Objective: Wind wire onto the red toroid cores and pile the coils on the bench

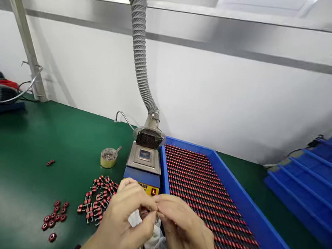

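The left hand (123, 219) and right hand (186, 230) meet in front of the blue plastic tray (253, 204), their fingertips together just beside its near left wall. Each grip is a narrow pinch of thumb and fingers. Whatever small part (156, 210) sits between them is mostly hidden, so I cannot tell exactly what is held; a hint of red shows just below the fingertips. The hands work at this close pinch above a crumpled white cloth (153, 239), which lies beside the same wall.

Left of the tray, a loose heap of red-and-black wire-legged components (97, 198) lies on the green tabletop (15, 155), nearest the left hand. Farther left of the tray is a small cluster of red ring-shaped parts (53, 216). Inside the tray, many similar red-and-black parts (206, 195) stand in tight, regular rows. Just beyond the tray's far left corner sits a metal hot-plate station (144, 158) with a yellow control panel, under a ribbed grey fume hose (138, 37). A small tin of solder paste (108, 158) is just left of that station.
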A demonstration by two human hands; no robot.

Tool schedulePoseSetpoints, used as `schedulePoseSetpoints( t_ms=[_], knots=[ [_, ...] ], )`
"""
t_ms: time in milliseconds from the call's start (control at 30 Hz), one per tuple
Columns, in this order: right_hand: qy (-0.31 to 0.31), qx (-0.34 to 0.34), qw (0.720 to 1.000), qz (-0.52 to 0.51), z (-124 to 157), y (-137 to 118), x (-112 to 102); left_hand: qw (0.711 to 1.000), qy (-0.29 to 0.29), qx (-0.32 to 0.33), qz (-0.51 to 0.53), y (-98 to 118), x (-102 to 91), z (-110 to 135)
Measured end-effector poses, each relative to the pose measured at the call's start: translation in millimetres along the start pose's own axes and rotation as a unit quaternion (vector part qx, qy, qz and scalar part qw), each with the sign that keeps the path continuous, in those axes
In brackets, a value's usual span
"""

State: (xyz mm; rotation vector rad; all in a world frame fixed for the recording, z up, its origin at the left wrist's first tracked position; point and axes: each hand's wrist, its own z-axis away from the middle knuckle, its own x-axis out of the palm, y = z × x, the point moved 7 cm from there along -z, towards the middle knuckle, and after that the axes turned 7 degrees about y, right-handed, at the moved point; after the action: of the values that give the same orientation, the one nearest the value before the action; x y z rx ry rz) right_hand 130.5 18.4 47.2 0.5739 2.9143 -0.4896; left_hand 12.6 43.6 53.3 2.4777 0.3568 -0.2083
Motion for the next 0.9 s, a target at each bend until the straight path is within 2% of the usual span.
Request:
schedulePoseSetpoints(
  t_ms=[67,133,200,233,267,300,400,433,533,633,700,733,767,800,867,900],
  knots=[
    [-0.024,0.135,0.990,-0.009,8,16,0,0.992,0.059,0.067,-0.088,8,-1.4,7],
    [-0.032,0.265,0.960,-0.081,17,30,2,0.979,0.084,0.114,-0.145,13,-1.0,13],
    [-0.025,0.414,0.876,-0.245,30,41,12,0.970,0.075,0.150,-0.176,16,-0.8,15],
    [-0.011,0.443,0.838,-0.318,31,42,16,0.972,0.061,0.148,-0.172,15,-1.4,15],
    [0.005,0.446,0.821,-0.357,30,42,17,0.978,0.042,0.134,-0.157,13,-2.1,13],
    [0.022,0.427,0.830,-0.358,26,41,14,0.985,0.021,0.111,-0.132,10,-2.8,10],
    [0.035,0.310,0.921,-0.232,12,35,2,0.999,-0.009,0.007,-0.033,-1,-5.8,3],
    [0.032,0.272,0.941,-0.199,9,32,0,1.000,-0.020,-0.023,-0.006,-4,-4.8,1],
    [0.035,0.161,0.977,-0.138,4,21,-4,0.997,-0.037,-0.066,0.027,-9,-0.6,1],
    [0.021,0.073,0.996,-0.037,4,9,-6,1.000,-0.021,-0.010,-0.011,-3,-0.3,2],
    [-0.006,0.096,0.995,-0.004,5,10,-4,0.994,-0.006,0.063,-0.085,4,-0.9,5],
    [-0.016,0.149,0.989,-0.016,7,16,-2,0.986,-0.001,0.104,-0.129,8,-0.7,8],
    [-0.027,0.226,0.972,-0.055,11,25,2,0.976,0.004,0.142,-0.168,12,-0.2,11],
    [-0.032,0.312,0.942,-0.121,17,34,7,0.965,0.009,0.173,-0.196,15,0.1,13],
    [-0.033,0.449,0.842,-0.297,30,42,21,0.956,0.020,0.203,-0.210,18,-0.9,16],
    [-0.030,0.481,0.792,-0.374,33,42,27,0.960,0.022,0.197,-0.199,17,-1.9,15]
  ],
)
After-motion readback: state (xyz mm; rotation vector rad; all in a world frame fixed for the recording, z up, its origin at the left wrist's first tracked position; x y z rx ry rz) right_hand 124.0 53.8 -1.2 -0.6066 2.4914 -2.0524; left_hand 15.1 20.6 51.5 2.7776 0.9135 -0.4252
